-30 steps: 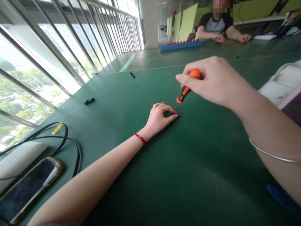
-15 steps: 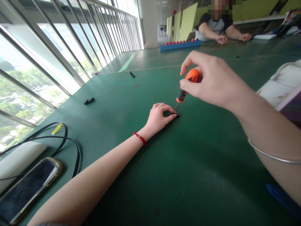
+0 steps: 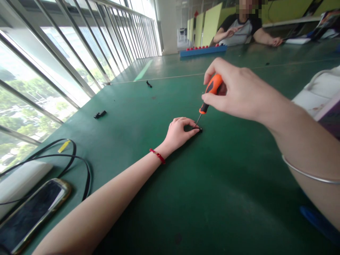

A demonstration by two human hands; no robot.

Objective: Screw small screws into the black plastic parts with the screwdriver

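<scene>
While the right hand [image 3: 239,90] is wrapping its grip loosely around the orange-and-black handle of a screwdriver [image 3: 213,86], the left hand [image 3: 179,132] is clamping its grip on a small black part [image 3: 200,130], pinching it between thumb and fingertips at the surface of the table [image 3: 217,187]. The screwdriver is tilting, its handle leaning right, and its thin shaft is running down to the part beside the left fingertips; whether the tip is sitting in the part is too small to tell. A red bracelet [image 3: 157,156] is circling the left wrist, and a silver bangle [image 3: 308,173] is ringing the right forearm. To the left, one black piece [image 3: 100,114] is lying on the table, and another black fragment [image 3: 149,84] is lying farther off. At the near left, a phone [image 3: 32,216] is resting beside a white object [image 3: 25,179], with a black cable [image 3: 88,177] looping near both. At the near right, a blue object [image 3: 318,221] is showing beside the forearm. At the far side, a blue bar with red tops [image 3: 203,52] is lying near a co-worker [image 3: 243,33], who is raising one hand.
</scene>
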